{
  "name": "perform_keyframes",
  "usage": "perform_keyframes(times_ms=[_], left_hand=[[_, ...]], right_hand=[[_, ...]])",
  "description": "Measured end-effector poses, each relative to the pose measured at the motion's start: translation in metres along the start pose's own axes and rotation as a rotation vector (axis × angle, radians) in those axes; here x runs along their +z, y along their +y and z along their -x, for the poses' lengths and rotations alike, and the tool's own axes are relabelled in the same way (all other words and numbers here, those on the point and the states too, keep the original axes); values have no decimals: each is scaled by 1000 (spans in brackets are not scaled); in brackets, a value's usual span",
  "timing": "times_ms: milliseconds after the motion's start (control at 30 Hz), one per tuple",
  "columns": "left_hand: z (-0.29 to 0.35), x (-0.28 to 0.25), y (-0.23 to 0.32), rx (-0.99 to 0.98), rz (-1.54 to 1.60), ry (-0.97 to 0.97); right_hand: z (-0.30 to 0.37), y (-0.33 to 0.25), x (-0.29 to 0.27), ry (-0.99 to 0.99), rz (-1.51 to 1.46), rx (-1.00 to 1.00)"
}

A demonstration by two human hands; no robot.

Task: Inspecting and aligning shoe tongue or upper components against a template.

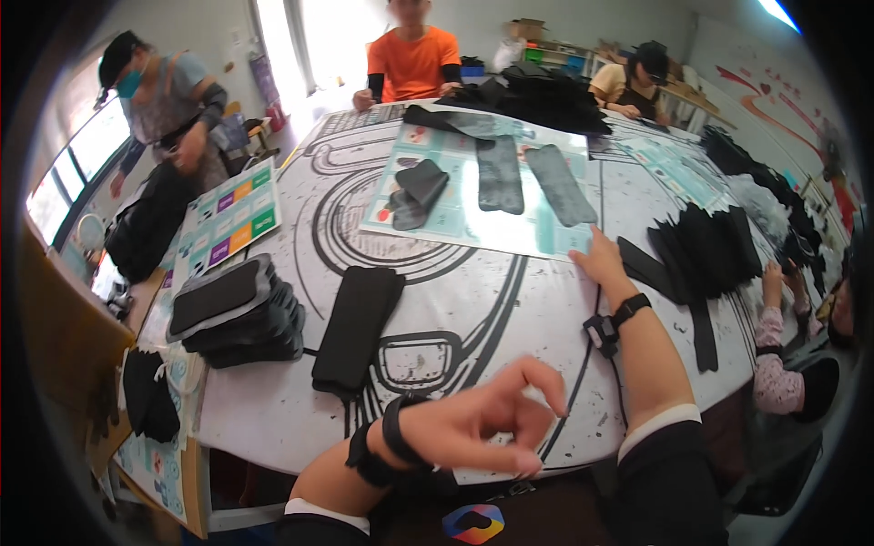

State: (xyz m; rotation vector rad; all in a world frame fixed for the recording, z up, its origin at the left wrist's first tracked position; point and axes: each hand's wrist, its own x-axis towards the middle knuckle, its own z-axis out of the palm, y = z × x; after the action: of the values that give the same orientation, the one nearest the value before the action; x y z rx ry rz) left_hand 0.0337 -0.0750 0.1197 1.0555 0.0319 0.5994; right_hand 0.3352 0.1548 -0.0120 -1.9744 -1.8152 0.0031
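Note:
My left hand [492,414] hovers over the table's near edge, holding nothing. Its fingers are bent and the thumb stands apart from them. Stretched forward, my right hand [601,261] is at the near right corner of a printed glossy board [537,238]. Its thumb and forefinger are apart, just below a grey, round-ended fabric piece [562,187]. Beside that piece lies another grey fabric piece [501,177]. A folded dark piece [419,193] rests on the board's left side, and a longer dark piece [451,121] crosses its far edge.
To the left stand a stack of grey-black fabric pieces [237,309] and a black folded pile [357,329]. Black strips [701,250] fan out at the right. Dark cloth [537,96] is heaped at the far side. Several people surround the table, including one in orange [414,68].

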Motion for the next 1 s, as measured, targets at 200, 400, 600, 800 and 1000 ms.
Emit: perform_keyframes(times_ms=[200, 400, 600, 800, 1000], left_hand=[[-32, 54, 18, 95, -189, -187], [-74, 56, 42, 152, -458, -29], [-70, -37, 0, -103, -417, 439], [-14, -118, -35, -89, -344, 836], [4, -139, -50, -22, -151, 933]], right_hand=[[-9, -10, -10, -72, -55, 154], [-7, -5, -7, -98, -680, 172], [7, 5, -32, -242, -1161, 356], [9, 41, -52, -253, -1298, 307], [-2, 74, -83, -185, -1328, 218]])
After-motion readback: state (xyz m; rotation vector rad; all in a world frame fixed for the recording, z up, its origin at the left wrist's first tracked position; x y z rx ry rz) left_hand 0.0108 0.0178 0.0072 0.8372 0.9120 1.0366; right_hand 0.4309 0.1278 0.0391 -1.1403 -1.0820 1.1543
